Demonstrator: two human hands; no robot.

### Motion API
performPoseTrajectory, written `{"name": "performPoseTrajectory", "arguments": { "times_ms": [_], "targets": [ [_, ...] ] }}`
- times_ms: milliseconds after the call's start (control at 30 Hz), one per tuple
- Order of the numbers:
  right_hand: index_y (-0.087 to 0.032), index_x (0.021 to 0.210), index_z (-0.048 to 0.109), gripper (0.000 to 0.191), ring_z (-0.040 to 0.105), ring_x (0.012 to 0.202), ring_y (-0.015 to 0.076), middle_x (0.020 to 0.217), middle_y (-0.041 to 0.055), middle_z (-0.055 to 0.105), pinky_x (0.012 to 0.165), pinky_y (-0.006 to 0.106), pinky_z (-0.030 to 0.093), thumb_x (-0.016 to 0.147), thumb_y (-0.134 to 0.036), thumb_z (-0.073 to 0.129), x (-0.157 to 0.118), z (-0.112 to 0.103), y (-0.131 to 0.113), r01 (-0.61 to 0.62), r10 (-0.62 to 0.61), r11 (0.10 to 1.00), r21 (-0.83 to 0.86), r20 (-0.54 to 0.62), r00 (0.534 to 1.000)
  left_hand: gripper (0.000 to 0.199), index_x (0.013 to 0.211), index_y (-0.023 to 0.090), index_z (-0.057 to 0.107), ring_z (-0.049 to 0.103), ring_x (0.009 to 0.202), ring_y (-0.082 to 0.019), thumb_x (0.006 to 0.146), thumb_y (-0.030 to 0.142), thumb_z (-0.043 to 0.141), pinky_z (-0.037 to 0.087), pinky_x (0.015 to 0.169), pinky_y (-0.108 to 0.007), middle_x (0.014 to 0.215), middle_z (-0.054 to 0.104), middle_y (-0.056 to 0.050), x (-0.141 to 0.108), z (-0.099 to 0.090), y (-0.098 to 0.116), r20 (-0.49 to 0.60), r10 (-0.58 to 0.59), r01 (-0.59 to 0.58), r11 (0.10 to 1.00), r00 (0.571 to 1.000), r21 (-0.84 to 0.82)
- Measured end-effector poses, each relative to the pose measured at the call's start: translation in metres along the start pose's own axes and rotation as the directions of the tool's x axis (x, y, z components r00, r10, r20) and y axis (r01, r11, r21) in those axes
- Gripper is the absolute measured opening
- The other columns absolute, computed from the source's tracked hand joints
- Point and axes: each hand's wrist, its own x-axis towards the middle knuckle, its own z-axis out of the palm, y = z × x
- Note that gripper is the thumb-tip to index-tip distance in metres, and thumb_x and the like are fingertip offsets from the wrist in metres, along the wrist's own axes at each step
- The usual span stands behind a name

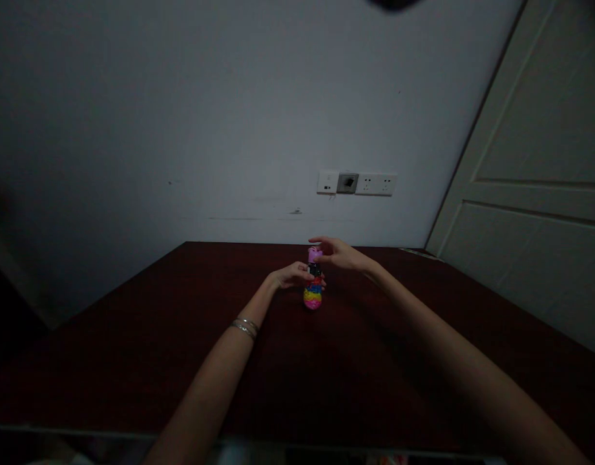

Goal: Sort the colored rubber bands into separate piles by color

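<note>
A small clear bottle [313,294] stands on the dark red table, packed with bands of bright colours: pink, yellow, blue and red, with a black part above. On top sits a pink cap [314,256]. My left hand [294,276] is wrapped round the bottle's middle, thumb in front and fingertips showing on the far right side. From the right, my right hand [343,254] curls about the pink cap, its thumb against the near side and a finger reaching over the top. What the coloured filling is made of is too small to tell.
The dark red tabletop [195,310] reaches back to a pale wall [229,116]. Wall sockets [376,184] and a grey outlet [347,183] are set above its back edge. A light panelled door [539,194] stands along the right. Partly visible items lie below the table's front edge.
</note>
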Motion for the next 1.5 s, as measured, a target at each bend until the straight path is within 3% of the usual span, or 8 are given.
{"name": "performPoseTrajectory", "arguments": {
  "times_ms": [100, 267, 433, 533, 867, 1100, 1233, 1500],
  "targets": [
    [-0.012, 0.119, 0.047, 0.058, 0.058, 0.088, 0.0216, 0.093, 0.0096, 0.061, 0.084, 0.042, 0.046, 0.069, -0.037, 0.065, -0.002, 0.007, 0.001, -0.071, 0.05, 0.975, -0.209, -0.103, 0.993, 0.037, 0.091, 0.007, 0.065, 0.064, 0.086, -0.025, 0.058, 0.021, 0.076, 0.042, 0.087, -0.041, 0.091, 0.068, -0.017, 0.004, 0.01, 0.003, -0.018, -0.018, 0.018, 0.999, 1.0, 0.035],
    [-0.011, 0.13, 0.036, 0.08, 0.042, 0.116, 0.028, 0.128, 0.0202, 0.042, 0.098, 0.044, 0.035, 0.066, -0.048, 0.066, -0.003, 0.026, -0.002, -0.088, 0.017, 0.973, -0.211, -0.315, 0.949, 0.033, 0.085, 0.008, 0.065, 0.065, 0.083, -0.024, 0.055, 0.019, 0.077, 0.042, 0.087, -0.04, 0.086, 0.069, -0.014, 0.011, 0.022, 0.006, 0.009, -0.053, 0.053, 0.997, 0.999, 0.063],
    [-0.02, 0.134, 0.027, 0.075, 0.052, 0.108, 0.0229, 0.126, 0.0145, 0.049, 0.092, 0.042, 0.042, 0.069, -0.035, 0.062, -0.008, 0.022, -0.002, -0.075, 0.102, 0.96, 0.27, -0.09, 0.991, 0.04, 0.089, 0.006, 0.063, 0.064, 0.084, -0.027, 0.055, 0.022, 0.077, 0.041, 0.087, -0.043, 0.088, 0.068, -0.017, 0.007, 0.014, 0.003, 0.018, 0.034, -0.033, 0.998, 0.999, -0.052],
    [-0.022, 0.134, 0.026, 0.079, 0.057, 0.097, 0.0214, 0.117, 0.0109, 0.056, 0.085, 0.041, 0.046, 0.065, -0.029, 0.064, -0.013, 0.012, 0.0, -0.095, 0.105, 0.92, 0.379, -0.005, 0.994, 0.044, 0.094, 0.007, 0.062, 0.064, 0.087, -0.027, 0.056, 0.023, 0.077, 0.04, 0.088, -0.043, 0.092, 0.068, -0.017, 0.002, 0.008, 0.001, 0.022, 0.085, -0.082, 0.988, 0.996, -0.132],
    [-0.017, 0.131, 0.034, 0.081, 0.058, 0.094, 0.0194, 0.108, 0.0102, 0.057, 0.084, 0.036, 0.048, 0.061, -0.03, 0.072, -0.012, 0.022, 0.015, -0.063, 0.113, 0.968, 0.242, -0.201, 0.973, 0.039, 0.091, 0.006, 0.063, 0.064, 0.087, -0.027, 0.056, 0.019, 0.077, 0.04, 0.088, -0.043, 0.089, 0.068, -0.017, 0.006, 0.016, 0.002, 0.037, 0.034, -0.031, 0.998, 0.999, -0.059],
    [-0.02, 0.14, 0.016, 0.089, 0.06, 0.097, 0.0219, 0.115, 0.013, 0.06, 0.084, 0.039, 0.048, 0.068, -0.032, 0.066, -0.02, 0.033, 0.006, -0.091, 0.145, 0.9, 0.427, -0.095, 0.985, 0.046, 0.099, 0.011, 0.062, 0.063, 0.088, -0.025, 0.055, 0.012, 0.074, 0.038, 0.091, -0.043, 0.093, 0.067, -0.013, 0.008, 0.014, 0.001, 0.019, 0.037, -0.036, 0.999, 0.999, -0.032],
    [-0.019, 0.138, 0.023, 0.087, 0.059, 0.099, 0.0238, 0.113, 0.0122, 0.061, 0.084, 0.042, 0.047, 0.064, -0.026, 0.068, -0.025, 0.027, 0.014, -0.072, 0.144, 0.871, 0.485, -0.112, 0.983, 0.041, 0.093, 0.008, 0.065, 0.062, 0.089, -0.024, 0.053, 0.013, 0.075, 0.039, 0.089, -0.039, 0.091, 0.067, -0.014, 0.002, 0.005, 0.001, -0.066, 0.022, -0.02, 0.999, 0.998, 0.04],
    [-0.02, 0.131, 0.034, 0.08, 0.059, 0.096, 0.0212, 0.103, 0.0077, 0.06, 0.089, 0.042, 0.045, 0.061, -0.028, 0.072, -0.019, 0.035, 0.028, 0.031, 0.05, 0.958, 0.285, -0.275, 0.96, 0.035, 0.081, 0.01, 0.069, 0.06, 0.079, -0.017, 0.047, 0.014, 0.077, 0.043, 0.081, -0.032, 0.084, 0.068, -0.008, 0.003, 0.002, 0.003, -0.213, 0.038, 0.004, 0.981, 0.976, 0.194]
  ]
}}
